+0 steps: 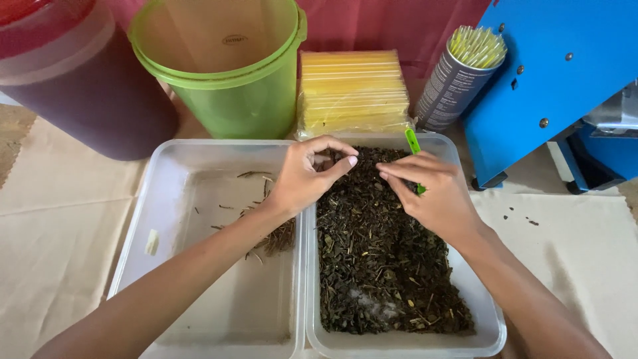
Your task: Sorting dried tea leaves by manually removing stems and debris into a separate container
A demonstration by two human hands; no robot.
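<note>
Left hand [307,174] pinches a stem over tea [379,266], right hand [432,189] grips green tool [413,143]; pick w/ fingertips only.

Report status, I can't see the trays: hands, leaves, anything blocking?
Left hand pinching over dried tea leaves. Right hand holds green tweezers. Picked stems in left tray. Nothing blocking.
</note>
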